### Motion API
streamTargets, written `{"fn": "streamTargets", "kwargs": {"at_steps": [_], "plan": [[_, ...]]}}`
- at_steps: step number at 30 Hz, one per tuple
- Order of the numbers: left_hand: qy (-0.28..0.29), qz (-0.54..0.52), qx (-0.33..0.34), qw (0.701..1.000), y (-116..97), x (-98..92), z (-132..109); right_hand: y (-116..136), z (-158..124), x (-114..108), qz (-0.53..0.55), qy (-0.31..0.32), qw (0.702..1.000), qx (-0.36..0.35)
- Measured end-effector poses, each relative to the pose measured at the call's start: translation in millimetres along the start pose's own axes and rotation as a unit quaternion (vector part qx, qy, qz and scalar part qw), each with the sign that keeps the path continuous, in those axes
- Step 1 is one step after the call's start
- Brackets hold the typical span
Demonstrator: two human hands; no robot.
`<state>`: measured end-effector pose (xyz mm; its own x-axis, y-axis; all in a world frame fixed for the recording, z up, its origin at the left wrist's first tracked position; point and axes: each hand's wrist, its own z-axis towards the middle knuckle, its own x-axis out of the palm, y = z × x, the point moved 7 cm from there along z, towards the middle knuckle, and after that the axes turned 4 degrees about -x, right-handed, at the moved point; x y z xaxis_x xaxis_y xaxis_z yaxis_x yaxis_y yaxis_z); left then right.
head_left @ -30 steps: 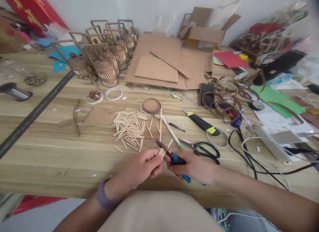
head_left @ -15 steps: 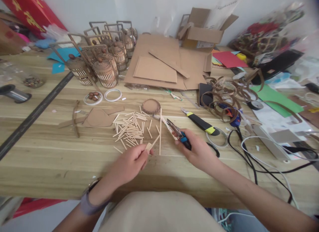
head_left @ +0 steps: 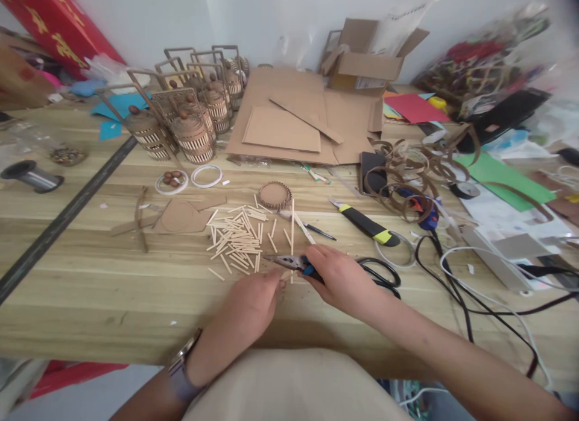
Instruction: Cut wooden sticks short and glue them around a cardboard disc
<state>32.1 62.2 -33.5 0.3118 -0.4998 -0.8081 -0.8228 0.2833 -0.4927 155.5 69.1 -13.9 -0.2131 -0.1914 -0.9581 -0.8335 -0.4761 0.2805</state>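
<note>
pliers (head_left: 289, 262) jut from clasping right fingers (head_left: 315, 256) beside left fingers (head_left: 272, 279) whose grasp i can't tell.

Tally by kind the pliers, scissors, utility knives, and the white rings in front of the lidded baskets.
Pliers, in the right hand: 1
Scissors, blades hidden: 1
Utility knife: 1
White rings: 2
Total: 5

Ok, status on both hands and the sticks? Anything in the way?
Right hand gripping pliers. Left hand close to their tips, its hold mostly hidden. Loose sticks piled just beyond. Scissors, partly hidden behind right hand, might crowd it.
</note>
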Motion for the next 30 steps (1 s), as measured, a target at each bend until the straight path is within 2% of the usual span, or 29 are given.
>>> {"fn": "streamTargets", "kwargs": {"at_steps": [8,12,15,17,18,20,22,24,26,27,30], "plan": [[0.041,0.073,-0.035,0.996,-4,5.9,5,-3,3,4,-0.046,0.014,0.997,0.057],[0.032,0.092,-0.071,0.993,-2,8.0,7,2,12,10,-0.075,0.005,0.994,0.082],[-0.004,0.028,-0.075,0.997,7,2.7,8,-3,20,9,-0.046,-0.008,0.995,0.090],[-0.007,-0.098,-0.043,0.994,14,-1.0,7,-16,22,4,0.012,-0.016,0.993,0.115],[0.017,-0.189,-0.024,0.982,17,-0.2,6,-25,21,0,0.049,-0.022,0.990,0.133],[0.055,-0.382,-0.034,0.922,26,1.5,5,-37,19,-11,0.125,-0.041,0.980,0.149],[0.055,-0.508,-0.087,0.855,34,3.9,7,-34,17,-20,0.202,-0.033,0.973,0.106],[0.065,-0.568,-0.118,0.812,32,8.8,9,-15,15,-21,0.268,0.024,0.963,0.022],[0.094,-0.588,-0.116,0.795,22,14.0,13,5,12,-17,0.308,0.085,0.947,-0.038],[0.109,-0.592,-0.110,0.791,17,16.3,14,10,11,-14,0.308,0.094,0.946,-0.041],[0.137,-0.600,-0.107,0.781,9,22.5,15,4,13,-7,0.247,0.047,0.967,0.032]]}}
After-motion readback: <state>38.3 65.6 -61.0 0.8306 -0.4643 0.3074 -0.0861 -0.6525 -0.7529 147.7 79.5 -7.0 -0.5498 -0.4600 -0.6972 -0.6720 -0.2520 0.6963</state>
